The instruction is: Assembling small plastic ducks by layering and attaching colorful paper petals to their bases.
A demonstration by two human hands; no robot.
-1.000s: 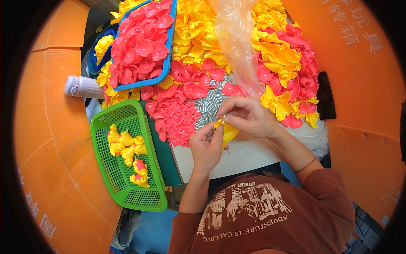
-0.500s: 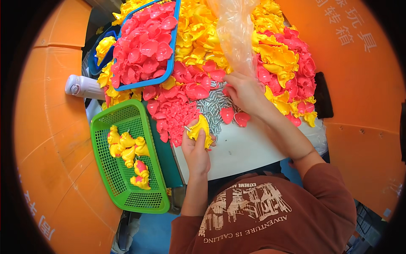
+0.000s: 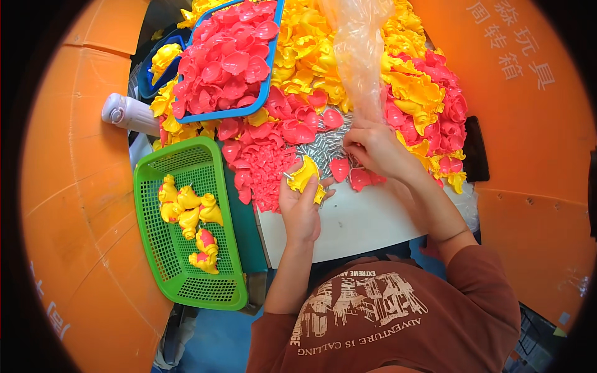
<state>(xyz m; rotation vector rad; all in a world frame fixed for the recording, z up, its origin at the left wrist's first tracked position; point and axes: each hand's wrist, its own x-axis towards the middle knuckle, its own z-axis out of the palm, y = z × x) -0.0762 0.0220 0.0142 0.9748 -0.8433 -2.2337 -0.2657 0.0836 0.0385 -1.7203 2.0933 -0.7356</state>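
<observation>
My left hand (image 3: 301,208) grips a curved yellow plastic shell piece (image 3: 305,176), its hollow side facing up. A short metal pin (image 3: 288,176) sticks out at the shell's left end. Over the right edge of a heap of silvery metal pins (image 3: 324,149), my right hand (image 3: 380,148) has its fingers drawn together. What they pinch, if anything, is hidden. Loose pink shells (image 3: 340,169) lie just below the right fingers. Left of the pins spreads a pile of small pink pieces (image 3: 267,165).
A green basket (image 3: 231,248) at left holds several yellow-and-pink assembled figures (image 3: 188,198). Behind stands a blue-rimmed basket (image 3: 273,68) of pink shells. Yellow shells (image 3: 305,53) heap at the back around a clear plastic bag (image 3: 359,56). Orange panels (image 3: 528,143) flank the white work surface (image 3: 354,224).
My right hand has come a little nearer over the pins, its fingers drawing together. My left hand still holds the yellow shell piece. The whole view has shifted slightly.
</observation>
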